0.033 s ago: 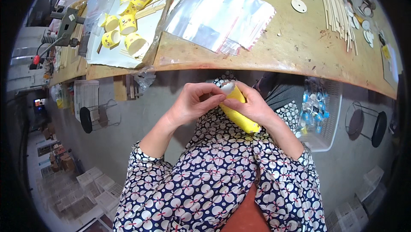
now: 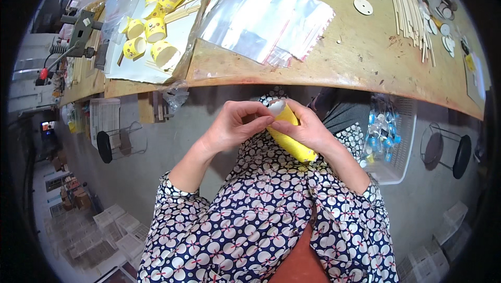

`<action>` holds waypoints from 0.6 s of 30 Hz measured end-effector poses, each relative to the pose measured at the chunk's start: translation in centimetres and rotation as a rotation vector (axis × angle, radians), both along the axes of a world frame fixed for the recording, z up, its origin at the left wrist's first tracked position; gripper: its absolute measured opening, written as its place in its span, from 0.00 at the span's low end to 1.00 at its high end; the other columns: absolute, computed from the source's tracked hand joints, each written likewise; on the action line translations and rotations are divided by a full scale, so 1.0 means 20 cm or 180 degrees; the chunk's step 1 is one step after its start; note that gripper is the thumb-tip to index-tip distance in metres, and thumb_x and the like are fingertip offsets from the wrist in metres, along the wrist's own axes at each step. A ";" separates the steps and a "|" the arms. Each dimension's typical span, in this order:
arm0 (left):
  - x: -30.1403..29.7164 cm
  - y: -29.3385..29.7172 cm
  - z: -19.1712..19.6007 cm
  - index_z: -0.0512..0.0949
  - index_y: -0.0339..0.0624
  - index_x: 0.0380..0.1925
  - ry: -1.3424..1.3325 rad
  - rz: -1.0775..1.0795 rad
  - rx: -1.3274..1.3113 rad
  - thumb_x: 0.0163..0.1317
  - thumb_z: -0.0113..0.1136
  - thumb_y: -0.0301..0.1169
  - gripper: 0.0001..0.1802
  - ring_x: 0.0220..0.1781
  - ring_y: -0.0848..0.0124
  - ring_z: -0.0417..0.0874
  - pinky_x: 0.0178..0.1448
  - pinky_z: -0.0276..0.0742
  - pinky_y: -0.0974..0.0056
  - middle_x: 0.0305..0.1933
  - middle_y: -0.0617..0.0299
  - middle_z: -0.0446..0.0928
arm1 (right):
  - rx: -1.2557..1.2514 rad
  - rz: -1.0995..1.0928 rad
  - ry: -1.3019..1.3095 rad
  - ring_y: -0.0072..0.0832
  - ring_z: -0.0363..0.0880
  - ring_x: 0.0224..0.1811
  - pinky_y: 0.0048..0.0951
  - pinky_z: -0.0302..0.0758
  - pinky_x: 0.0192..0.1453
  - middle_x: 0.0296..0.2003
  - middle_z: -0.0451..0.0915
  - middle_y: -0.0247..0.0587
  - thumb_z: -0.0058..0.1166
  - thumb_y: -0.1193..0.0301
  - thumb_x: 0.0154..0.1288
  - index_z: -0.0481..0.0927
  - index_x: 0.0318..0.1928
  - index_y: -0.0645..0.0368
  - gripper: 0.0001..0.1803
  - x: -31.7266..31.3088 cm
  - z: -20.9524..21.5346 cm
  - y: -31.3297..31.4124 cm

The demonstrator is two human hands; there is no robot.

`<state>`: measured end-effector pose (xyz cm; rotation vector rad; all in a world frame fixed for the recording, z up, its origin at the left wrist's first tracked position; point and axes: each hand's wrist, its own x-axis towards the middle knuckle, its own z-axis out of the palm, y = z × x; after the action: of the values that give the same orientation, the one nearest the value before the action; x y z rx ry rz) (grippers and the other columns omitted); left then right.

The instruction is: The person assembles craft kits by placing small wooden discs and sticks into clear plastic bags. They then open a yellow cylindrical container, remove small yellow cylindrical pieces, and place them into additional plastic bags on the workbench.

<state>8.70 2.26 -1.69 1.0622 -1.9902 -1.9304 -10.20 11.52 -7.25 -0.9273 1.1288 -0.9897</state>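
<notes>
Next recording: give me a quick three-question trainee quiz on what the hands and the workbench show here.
1. True or false: both hands hold the yellow paper tube above the lap, off the wooden workbench.
2. What lies at the middle of the bench, just beyond the hands? A) a stack of clear zip bags B) a hammer C) a laptop
3. Fill in: the other yellow rolls sit on a white sheet at the bench's ____ end, by the person's own sides.

Key
1. True: left hand pinches the tube's open end, right hand wraps its body.
2. A, the clear zip bags.
3. left
</notes>
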 end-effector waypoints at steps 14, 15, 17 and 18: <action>-0.08 0.04 -0.03 0.79 0.38 0.28 0.0226 0.0589 -0.2217 0.55 0.65 0.21 0.04 0.23 0.81 0.71 0.26 0.67 0.73 0.23 0.65 0.74 | -0.0059 -0.0277 0.0766 0.33 0.82 0.44 0.32 0.77 0.49 0.41 0.83 0.49 0.63 0.57 0.62 0.77 0.53 0.61 0.26 0.05 0.00 -0.01; -0.08 0.02 -0.01 0.79 0.39 0.28 0.0237 0.0666 -0.2500 0.54 0.66 0.21 0.04 0.23 0.80 0.71 0.26 0.67 0.72 0.23 0.64 0.74 | 0.0056 -0.0281 0.0721 0.30 0.82 0.43 0.31 0.77 0.49 0.41 0.83 0.48 0.63 0.58 0.62 0.77 0.55 0.60 0.26 0.05 0.01 0.00; -0.02 -0.09 0.01 0.78 0.39 0.24 0.0443 0.0999 -0.3001 0.51 0.63 0.19 0.04 0.20 0.77 0.73 0.26 0.71 0.70 0.21 0.61 0.74 | -0.0016 -0.0275 0.0675 0.27 0.81 0.43 0.30 0.77 0.49 0.42 0.83 0.46 0.63 0.61 0.62 0.77 0.55 0.61 0.25 0.05 0.01 0.00; 0.02 -0.12 0.06 0.78 0.39 0.25 0.0231 0.1289 -0.2950 0.52 0.62 0.19 0.04 0.21 0.80 0.72 0.26 0.69 0.72 0.21 0.65 0.74 | -0.0019 -0.0303 0.0664 0.26 0.80 0.43 0.29 0.77 0.49 0.42 0.83 0.44 0.63 0.62 0.62 0.77 0.56 0.61 0.25 0.04 0.00 0.00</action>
<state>9.02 -0.13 -0.42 0.9702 -2.0387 -0.6774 -9.42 11.56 -7.17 -1.0064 1.3560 -0.9902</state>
